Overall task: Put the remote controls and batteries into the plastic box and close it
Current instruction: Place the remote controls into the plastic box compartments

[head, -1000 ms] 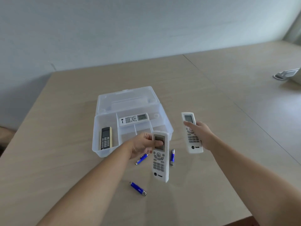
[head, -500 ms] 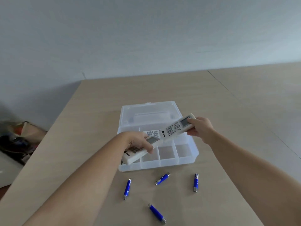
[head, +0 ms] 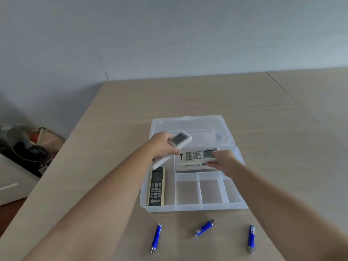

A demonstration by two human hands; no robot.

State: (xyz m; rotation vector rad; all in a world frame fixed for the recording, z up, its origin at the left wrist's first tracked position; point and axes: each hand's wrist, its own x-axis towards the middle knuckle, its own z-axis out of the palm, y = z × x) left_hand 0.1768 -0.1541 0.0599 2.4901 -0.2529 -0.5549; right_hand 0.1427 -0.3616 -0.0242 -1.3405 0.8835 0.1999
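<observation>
A clear plastic box (head: 188, 209) stands open on the table, its lid (head: 188, 122) laid back. A black and gold remote (head: 156, 187) lies in the left compartment. Two white remotes sit together in the wide back compartment: one face up (head: 194, 155), one against its near side (head: 190, 165). My right hand (head: 225, 161) grips their right end, thumb on the screen. My left hand (head: 162, 146) holds a third white remote (head: 179, 139), tilted above the box's back left corner. Three blue batteries (head: 156, 238) (head: 204, 227) (head: 251, 238) lie on the table in front of the box.
The small front compartments (head: 199, 189) of the box hold nothing. The table's left edge (head: 62, 153) runs diagonally; beyond it on the floor are bags and clutter (head: 30, 146) and a white unit (head: 11, 183). A seam (head: 282, 89) crosses the table at the right.
My right hand has lowered its white remote into the back compartment beside the one lying there. My left hand has raised its remote toward the box's back left.
</observation>
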